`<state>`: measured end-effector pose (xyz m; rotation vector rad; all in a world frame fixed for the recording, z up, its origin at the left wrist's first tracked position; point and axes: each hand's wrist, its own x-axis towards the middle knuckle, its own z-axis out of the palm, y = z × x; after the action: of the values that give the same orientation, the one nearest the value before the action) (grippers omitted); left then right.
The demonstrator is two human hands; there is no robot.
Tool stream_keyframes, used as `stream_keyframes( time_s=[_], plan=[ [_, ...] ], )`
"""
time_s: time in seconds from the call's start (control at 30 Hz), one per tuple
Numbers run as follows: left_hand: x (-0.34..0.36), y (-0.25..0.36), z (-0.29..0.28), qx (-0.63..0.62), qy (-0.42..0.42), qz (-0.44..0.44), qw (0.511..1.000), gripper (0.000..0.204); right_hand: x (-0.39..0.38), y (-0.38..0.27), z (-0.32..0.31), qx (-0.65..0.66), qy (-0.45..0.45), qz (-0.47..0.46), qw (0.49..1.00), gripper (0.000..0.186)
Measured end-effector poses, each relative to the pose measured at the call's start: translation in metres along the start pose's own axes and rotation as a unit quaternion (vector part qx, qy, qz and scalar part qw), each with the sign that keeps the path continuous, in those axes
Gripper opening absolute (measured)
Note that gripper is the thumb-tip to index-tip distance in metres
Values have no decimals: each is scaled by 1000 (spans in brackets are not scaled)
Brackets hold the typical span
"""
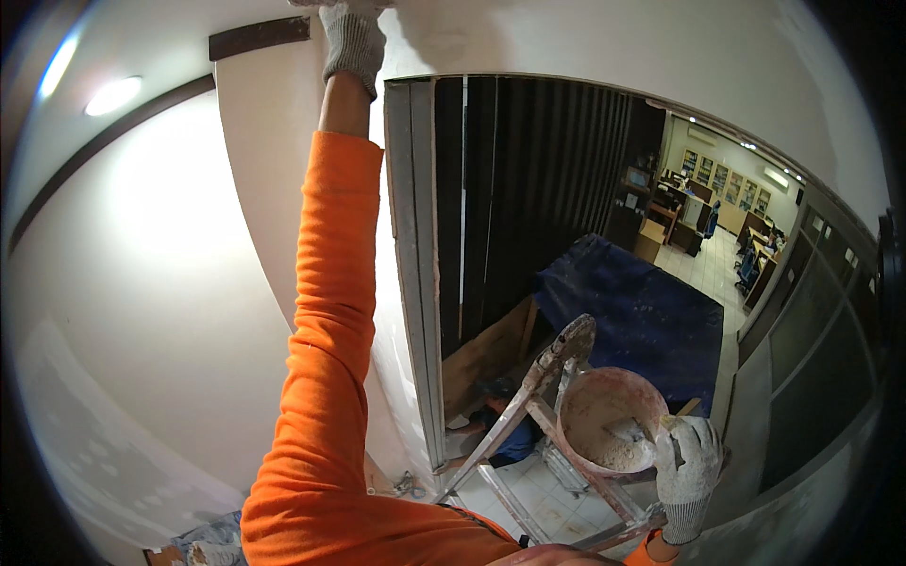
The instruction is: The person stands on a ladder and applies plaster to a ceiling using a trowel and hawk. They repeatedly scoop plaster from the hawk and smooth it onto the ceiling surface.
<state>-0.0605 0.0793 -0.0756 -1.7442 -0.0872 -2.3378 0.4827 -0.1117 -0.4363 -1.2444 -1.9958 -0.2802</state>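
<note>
My left hand (351,38), in a grey-white knitted glove, reaches up to the wall above the doorway at the picture's top edge. Its fingers are mostly cut off there. A brownish edge of something flat (342,3) shows beside them, too little to name. Down at the right, my gloved right hand (687,467) is closed at the rim of a round bucket (578,415). It appears to grip a putty knife (625,430) whose blade rests in the pale filler inside. The bucket stands by the top of a paint-smeared stepladder (510,415).
Beyond the metal door frame (412,236) lie dark ribbed panels (538,170) and a blue tarp (642,302). A person in blue (514,441) crouches below, behind the ladder. White wall (142,283) is at left; glazed partition (816,330) at right; office desks (684,212) farther back.
</note>
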Motion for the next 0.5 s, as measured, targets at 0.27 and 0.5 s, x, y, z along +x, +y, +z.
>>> stream_keyframes(
  time_s=[0.27, 0.5],
  plan=[
    [-27, 47, 95, -97, 19, -112, 989, 32, 0, 0, 1, 12, -2, -3, 1000, 20],
    [-52, 64, 183, 470, -56, 129, 871, 34, 2, -4, 1, -12, 5, -4, 1000, 19]
  ],
)
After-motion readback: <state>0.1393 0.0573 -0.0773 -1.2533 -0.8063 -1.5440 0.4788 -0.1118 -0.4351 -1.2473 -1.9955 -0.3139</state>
